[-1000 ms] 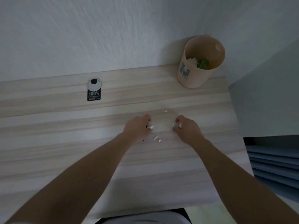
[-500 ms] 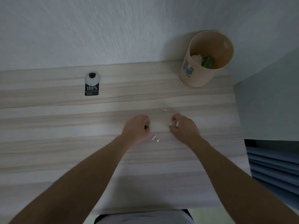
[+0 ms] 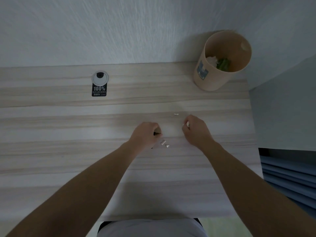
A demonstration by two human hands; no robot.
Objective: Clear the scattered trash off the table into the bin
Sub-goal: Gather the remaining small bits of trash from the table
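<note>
Head view, looking down on the table (image 3: 51,127), and both hands are working the middle of it, toward the right edge. Three tiny white scraps lie loose: one scrap (image 3: 176,114) just beyond the right hand, toward the back edge, and a pair of scraps (image 3: 165,144) touching distance from the left hand, on its near side. These bits look feather-light and stiff, too small to scoop, so it's a fingertip pinch from above, and a careless brush or a breath could send them skidding.

Right hand (image 3: 196,131) is curled tight, fingers closed, with a white sliver (image 3: 187,124) pinched at the fingertips and clear of the wood. Left hand (image 3: 147,135) is fisted too, knuckles up; something dark peeps out at the thumb side, but what it holds I can't make out.

The bin (image 3: 207,77) stands upright at the back right corner, well apart from the hands, already carrying white and green rubbish inside. A round cable cover (image 3: 100,77) with a black sticker (image 3: 99,89) sits by the back edge, away to the left.
</note>
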